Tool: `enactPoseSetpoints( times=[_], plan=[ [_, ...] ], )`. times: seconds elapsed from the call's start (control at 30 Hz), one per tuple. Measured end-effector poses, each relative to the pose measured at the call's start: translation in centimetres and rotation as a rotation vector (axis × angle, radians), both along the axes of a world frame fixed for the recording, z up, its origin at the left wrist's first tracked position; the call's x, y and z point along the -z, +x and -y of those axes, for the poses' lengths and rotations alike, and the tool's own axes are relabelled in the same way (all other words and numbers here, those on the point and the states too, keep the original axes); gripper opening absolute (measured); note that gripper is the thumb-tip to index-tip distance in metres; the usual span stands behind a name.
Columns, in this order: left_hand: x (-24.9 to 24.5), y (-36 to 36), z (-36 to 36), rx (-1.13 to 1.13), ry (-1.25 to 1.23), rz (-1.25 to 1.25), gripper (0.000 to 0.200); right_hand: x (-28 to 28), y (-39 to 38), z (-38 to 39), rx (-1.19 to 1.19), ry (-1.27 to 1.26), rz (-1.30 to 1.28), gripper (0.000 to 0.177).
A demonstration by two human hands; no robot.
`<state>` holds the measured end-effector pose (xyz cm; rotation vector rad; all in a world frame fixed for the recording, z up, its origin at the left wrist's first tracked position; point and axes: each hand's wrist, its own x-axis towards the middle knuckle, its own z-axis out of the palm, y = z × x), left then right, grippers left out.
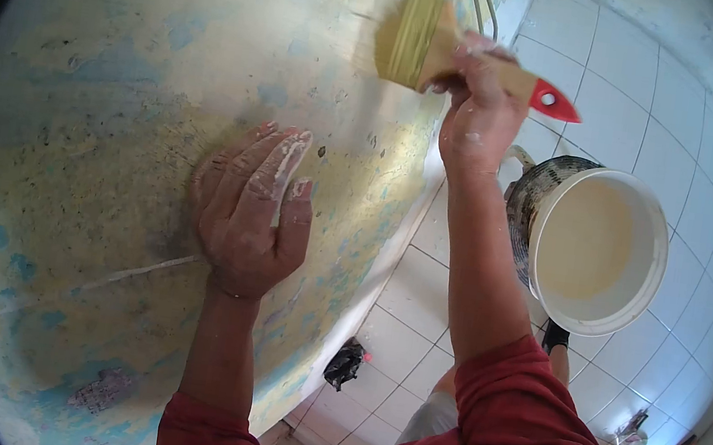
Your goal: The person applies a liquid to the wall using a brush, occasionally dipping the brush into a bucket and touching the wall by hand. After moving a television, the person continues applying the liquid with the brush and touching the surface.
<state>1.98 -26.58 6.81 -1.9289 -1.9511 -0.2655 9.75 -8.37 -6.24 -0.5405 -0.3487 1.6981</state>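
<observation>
A wide paintbrush (440, 49) with a wooden handle and a red tip is gripped in my right hand (486, 105). Its bristles touch or nearly touch the upper part of a patchy yellowish wall (113, 154) and look slightly blurred. My left hand (253, 200) lies flat against the same wall, lower and to the left, fingers stretched out and smeared with white. Below and right of my right hand stands a white bucket (600, 252) holding cream-coloured liquid.
White floor tiles (428, 295) run along the wall's foot. A black plastic bag (345, 363) lies near that edge. Thin cables (483, 1) hang by the wall at the top. Some small items (631, 434) are on the floor at lower right.
</observation>
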Motion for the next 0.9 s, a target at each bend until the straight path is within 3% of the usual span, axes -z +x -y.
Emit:
enactPoseSetpoints(
  times=[0.17, 0.2, 0.23, 0.27, 0.37, 0.43, 0.53, 0.6, 0.63, 0.67, 0.7, 0.9],
  plan=[
    [0.5, -0.1, -0.2, 0.021, -0.038, -0.054, 0.028, 12.7, -1.4, 1.1, 0.027, -0.076, 0.310, 0.021],
    [0.5, -0.1, -0.1, 0.015, -0.045, -0.057, 0.028, 15.3, -1.7, 1.4, 0.038, -0.099, 0.518, 0.020],
    [0.4, -0.2, -0.1, 0.009, -0.046, -0.061, 0.028, 15.9, -1.8, 1.4, 0.050, -0.119, 0.723, 0.019],
    [0.4, -0.2, -0.1, 0.011, -0.045, -0.066, 0.028, 16.3, -2.2, 1.5, 0.053, -0.119, 0.718, 0.019],
    [0.3, -0.1, 0.0, 0.012, -0.045, -0.051, 0.028, 13.6, -3.2, 1.7, 0.000, -0.181, 0.489, 0.018],
    [0.2, -0.1, 0.0, 0.009, -0.048, -0.021, 0.028, 5.9, -2.1, 0.4, -0.030, -0.014, 0.424, 0.019],
    [0.2, -0.1, 0.2, 0.016, -0.042, -0.021, 0.028, -4.3, -0.2, -1.3, -0.035, 0.061, 0.127, 0.019],
    [0.2, -0.1, 0.3, 0.012, -0.040, -0.012, 0.028, -7.3, 0.4, -2.2, -0.043, 0.101, 0.051, 0.019],
    [0.2, -0.1, 0.3, 0.011, -0.039, -0.009, 0.028, -8.1, 0.3, -3.0, -0.087, 0.129, -0.125, 0.018],
    [0.2, -0.2, 0.2, 0.011, -0.040, -0.011, 0.028, -8.3, 0.1, -3.5, -0.129, 0.156, -0.302, 0.017],
    [0.2, -0.2, 0.1, 0.017, -0.010, 0.009, 0.025, -7.9, -0.2, -3.6, -0.128, 0.155, -0.303, 0.017],
    [0.1, -0.1, 0.2, 0.011, 0.006, 0.019, 0.021, 3.5, -1.1, -1.5, 0.056, 0.000, 0.250, 0.021]
  ],
)
